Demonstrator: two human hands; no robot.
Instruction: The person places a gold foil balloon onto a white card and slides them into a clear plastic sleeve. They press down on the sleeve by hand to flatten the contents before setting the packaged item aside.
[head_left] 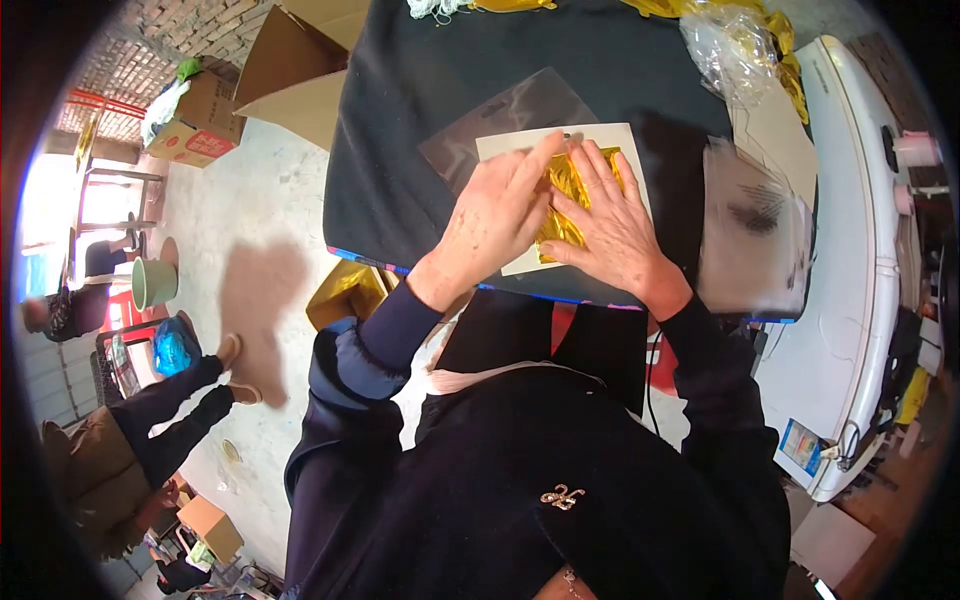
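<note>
A sheet of crinkled gold foil (pixel 568 180) lies on a white card (pixel 630 142) at the near edge of the black-covered table (pixel 400 120). My right hand (pixel 612 225) rests flat over the foil, fingers stretched out and slightly apart. From the other side, my left hand (pixel 492 215) leans over the foil and the card's left part, tilted on edge with a finger extended; its lower fingers are partly hidden. Neither hand visibly grips anything. A clear plastic sheet (pixel 460 135) sticks out from behind the card.
Clear plastic sleeves (pixel 750 235) lie at the table's right edge, below crumpled clear film (pixel 728 50). A white machine or counter (pixel 850 260) borders the right side. An open cardboard box (pixel 290 80) stands left. Another person (pixel 130 440) is on the far left floor.
</note>
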